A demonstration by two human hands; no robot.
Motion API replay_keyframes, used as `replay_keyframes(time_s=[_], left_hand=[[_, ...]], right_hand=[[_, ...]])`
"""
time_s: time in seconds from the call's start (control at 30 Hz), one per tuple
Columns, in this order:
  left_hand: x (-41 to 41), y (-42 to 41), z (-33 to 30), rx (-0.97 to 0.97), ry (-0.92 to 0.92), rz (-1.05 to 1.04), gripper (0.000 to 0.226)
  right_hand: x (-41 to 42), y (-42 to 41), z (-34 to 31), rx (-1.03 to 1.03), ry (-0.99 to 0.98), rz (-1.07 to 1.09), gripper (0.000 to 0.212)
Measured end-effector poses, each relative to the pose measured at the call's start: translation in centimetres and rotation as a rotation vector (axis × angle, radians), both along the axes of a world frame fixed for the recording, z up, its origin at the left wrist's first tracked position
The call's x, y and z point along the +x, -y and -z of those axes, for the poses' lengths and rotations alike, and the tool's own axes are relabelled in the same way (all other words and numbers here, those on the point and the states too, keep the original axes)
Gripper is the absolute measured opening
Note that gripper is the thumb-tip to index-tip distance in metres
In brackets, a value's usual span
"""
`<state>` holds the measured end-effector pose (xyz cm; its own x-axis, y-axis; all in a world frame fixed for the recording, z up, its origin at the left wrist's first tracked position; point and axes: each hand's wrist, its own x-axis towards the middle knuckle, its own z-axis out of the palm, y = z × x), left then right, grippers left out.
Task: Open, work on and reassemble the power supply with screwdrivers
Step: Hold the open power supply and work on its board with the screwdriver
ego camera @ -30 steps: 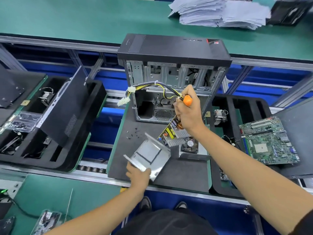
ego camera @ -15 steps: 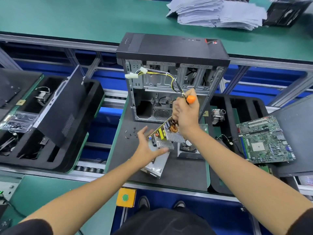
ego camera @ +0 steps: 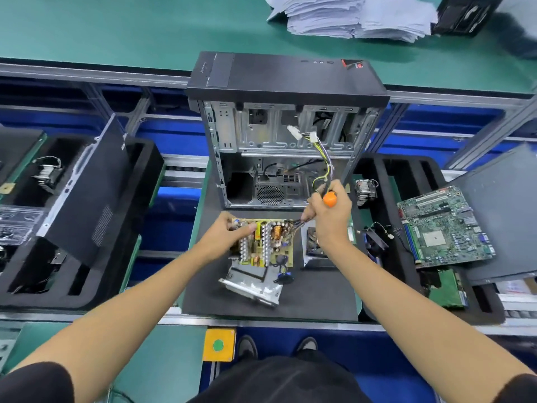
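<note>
Power-supply board (ego camera: 266, 242), pinched by left hand (ego camera: 223, 238), hovers over its emptied metal housing (ego camera: 255, 282); right hand (ego camera: 331, 210) grips screwdriver (ego camera: 329, 198).

A computer assembly line: conveyor rails (ego camera: 186, 167), foam trays (ego camera: 145, 158) (parts inside), open tower case (ego camera: 287, 80).

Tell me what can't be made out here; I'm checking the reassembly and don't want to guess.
All in the head view:
- Screwdriver: only its orange handle end shows; the right hand hides shaft and tip.
- Power supply board: its left edge is covered by the left hand; component markings too small.
- Metal cover: upper part hidden under the board.
- Paper stack: cut off by the top edge.
</note>
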<state>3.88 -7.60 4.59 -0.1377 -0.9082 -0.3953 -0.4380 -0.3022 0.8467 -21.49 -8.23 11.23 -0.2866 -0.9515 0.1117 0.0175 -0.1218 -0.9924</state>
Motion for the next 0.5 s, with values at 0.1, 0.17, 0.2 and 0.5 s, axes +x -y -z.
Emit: replay_keyframes(time_s=[0.1, 0.17, 0.2, 0.5], left_hand=[[0.1, 0.3, 0.5, 0.054, 0.077, 0.06, 0.092], [-0.2, 0.3, 1.2, 0.086, 0.103, 0.094, 0.091], [-0.3, 0.3, 1.6, 0.104, 0.111, 0.098, 0.091], [-0.2, 0.2, 3.4, 0.123, 0.131, 0.125, 0.083]], right_hand=[[-0.8, -1.1, 2.4, 0.058, -0.075, 0.016, 0.013], [-0.9, -1.9, 3.7, 0.075, -0.116, 0.022, 0.011], [-0.8, -2.2, 4.2, 0.084, -0.126, 0.022, 0.011], [-0.2, -3.0, 4.7, 0.163, -0.106, 0.051, 0.012]])
